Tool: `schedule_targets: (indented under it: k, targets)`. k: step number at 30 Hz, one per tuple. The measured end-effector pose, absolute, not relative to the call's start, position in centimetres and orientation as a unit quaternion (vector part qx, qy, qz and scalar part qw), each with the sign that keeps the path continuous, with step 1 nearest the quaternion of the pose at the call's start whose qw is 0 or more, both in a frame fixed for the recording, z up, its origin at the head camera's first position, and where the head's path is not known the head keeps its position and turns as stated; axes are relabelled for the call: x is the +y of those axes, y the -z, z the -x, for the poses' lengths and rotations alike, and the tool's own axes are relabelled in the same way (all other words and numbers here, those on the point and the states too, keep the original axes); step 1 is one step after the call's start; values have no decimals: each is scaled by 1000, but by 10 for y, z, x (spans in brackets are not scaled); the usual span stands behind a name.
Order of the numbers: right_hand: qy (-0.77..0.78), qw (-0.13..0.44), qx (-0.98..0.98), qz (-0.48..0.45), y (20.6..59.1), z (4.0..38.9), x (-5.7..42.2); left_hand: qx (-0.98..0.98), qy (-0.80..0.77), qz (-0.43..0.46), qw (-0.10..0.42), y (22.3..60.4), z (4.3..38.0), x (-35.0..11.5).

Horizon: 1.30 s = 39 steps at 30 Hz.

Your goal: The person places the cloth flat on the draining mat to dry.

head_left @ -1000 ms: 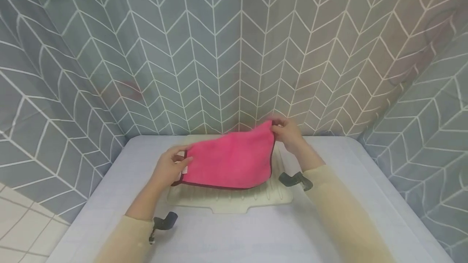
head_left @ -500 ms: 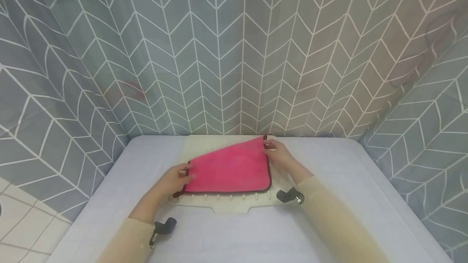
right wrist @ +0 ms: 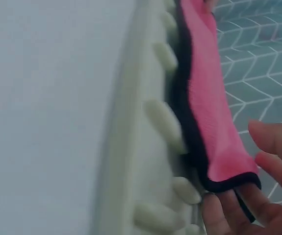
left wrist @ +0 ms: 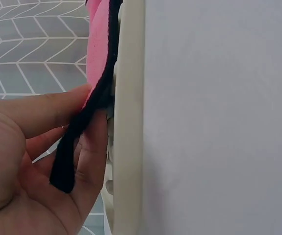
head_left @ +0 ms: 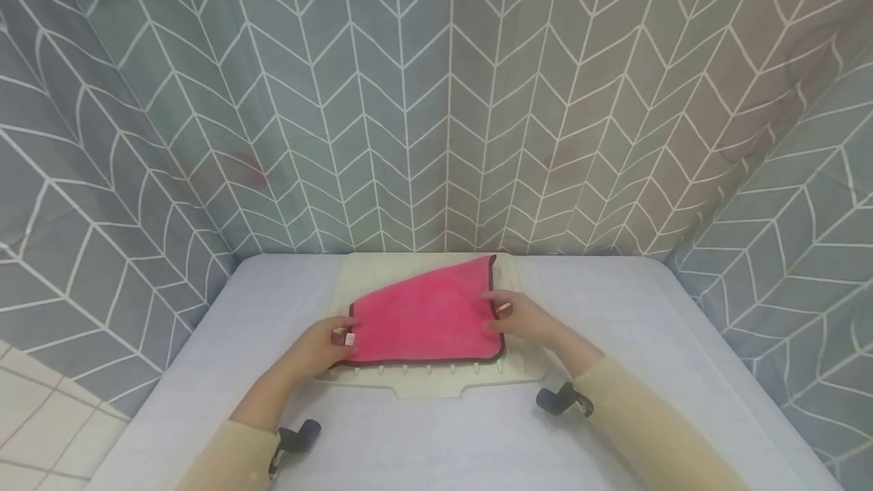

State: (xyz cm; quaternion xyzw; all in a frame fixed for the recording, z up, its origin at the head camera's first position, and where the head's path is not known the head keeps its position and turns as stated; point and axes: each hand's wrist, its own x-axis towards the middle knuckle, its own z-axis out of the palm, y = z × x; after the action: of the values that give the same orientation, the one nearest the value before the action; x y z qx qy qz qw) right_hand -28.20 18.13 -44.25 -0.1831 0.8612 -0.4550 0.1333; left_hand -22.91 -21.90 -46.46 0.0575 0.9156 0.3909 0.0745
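A pink cloth (head_left: 423, 317) with dark edging lies spread over a cream ribbed washboard (head_left: 430, 386), its far right corner reaching toward the board's back. My left hand (head_left: 326, 343) pinches the cloth's left edge; in the left wrist view, the dark edging (left wrist: 77, 127) runs between thumb and fingers, its end hanging over the palm. At the right edge is my right hand (head_left: 528, 318). In the right wrist view, several fingers (right wrist: 256, 203) reach under the cloth's dark-edged corner, while the thumb (right wrist: 273, 137) stays apart above it. Part of the edging is hidden behind the fingers.
Board and cloth rest on a table with a pale cover (head_left: 436, 442). A grey curtain with white chevron lines (head_left: 423, 97) hangs behind and at both sides. White floor tiles (head_left: 48, 423) show at lower left. Each sleeve carries a small black camera mount (head_left: 564, 398).
The lifted cloth has come down onto the board. My right hand has moved from the far right corner toward me along the right edge. My left hand has shifted slightly nearer, keeping its edge.
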Motion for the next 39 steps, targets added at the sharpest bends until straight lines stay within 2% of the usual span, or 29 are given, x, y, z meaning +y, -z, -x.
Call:
schedule_targets:
  k: [10,18,30,39]
  targets:
    - [466,83,861,186,447,269,178,911,-401,-64,75,462,223,-219]
    - [408,100,887,193,450,258,172,907,-408,-63,82,457,223,-219]
    - [430,146,881,134,453,248,193,915,-385,-80,89,460,216,-217]
    - [383,119,901,162,453,237,188,919,-370,-95,102,462,210,-217]
